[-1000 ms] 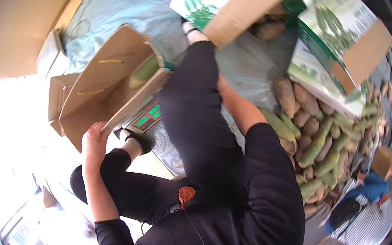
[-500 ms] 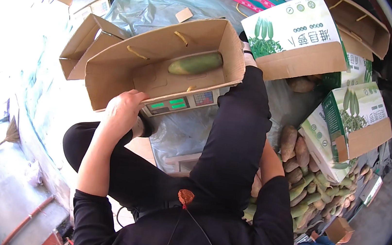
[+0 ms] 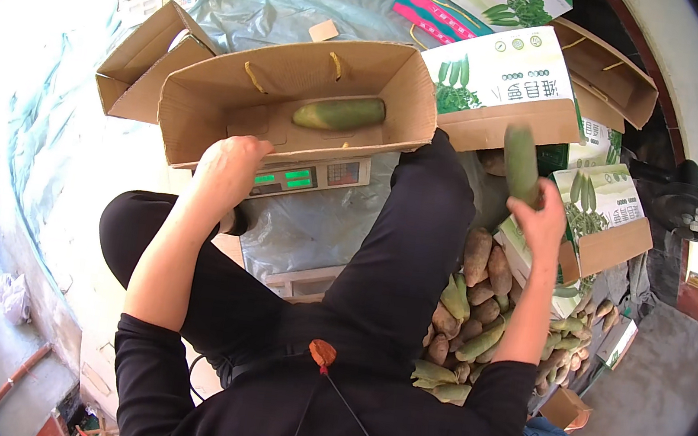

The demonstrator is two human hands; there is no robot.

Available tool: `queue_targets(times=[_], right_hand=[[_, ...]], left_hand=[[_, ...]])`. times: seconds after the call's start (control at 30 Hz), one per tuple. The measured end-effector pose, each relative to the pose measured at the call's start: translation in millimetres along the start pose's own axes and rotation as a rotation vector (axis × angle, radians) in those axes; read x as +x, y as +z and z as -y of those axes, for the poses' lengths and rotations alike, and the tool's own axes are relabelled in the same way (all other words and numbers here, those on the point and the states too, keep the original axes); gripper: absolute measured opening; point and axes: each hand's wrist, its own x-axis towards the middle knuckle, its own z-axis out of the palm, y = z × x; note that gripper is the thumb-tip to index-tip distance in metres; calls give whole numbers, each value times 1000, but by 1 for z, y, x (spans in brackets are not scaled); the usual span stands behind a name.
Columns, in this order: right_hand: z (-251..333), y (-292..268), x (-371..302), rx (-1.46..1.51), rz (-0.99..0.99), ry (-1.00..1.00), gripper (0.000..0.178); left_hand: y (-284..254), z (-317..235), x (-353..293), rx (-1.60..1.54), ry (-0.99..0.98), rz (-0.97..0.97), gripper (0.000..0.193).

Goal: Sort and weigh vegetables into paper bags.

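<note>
An open cardboard box [image 3: 197, 123] with yellow rope handles rests on a digital scale [image 3: 346, 173] in front of me. One green radish [image 3: 340, 113] lies on its side inside. My left hand [image 3: 230, 170] is closed on the box's near edge, toward the left corner. On the right, my right hand [image 3: 545, 222] grips another green radish [image 3: 520, 162] by its lower end. That radish stands nearly upright in the air, slightly blurred, apart from the box. Below that hand lies a pile of radishes [image 3: 490, 312], some green and some coated in brown soil.
Printed white-and-green cartons [image 3: 516, 64] stand at the far right, with more cartons [image 3: 599, 205] beside the pile. A smaller open box [image 3: 137, 66] adjoins the box's left side. Plastic sheeting [image 3: 293, 2] covers the far surface. A black fan [image 3: 686, 207] stands at the right edge.
My right hand has risen from beside my right leg, where it was hidden, and now holds a green radish. My left hand remains on the box edge. The view has shifted somewhat.
</note>
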Motion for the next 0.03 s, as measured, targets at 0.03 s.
queue_targets(times=[0.03], right_hand=[[41,-17,12,108,9,-36,49]], left_hand=[[0,0,-2,-5,-12,0,24]])
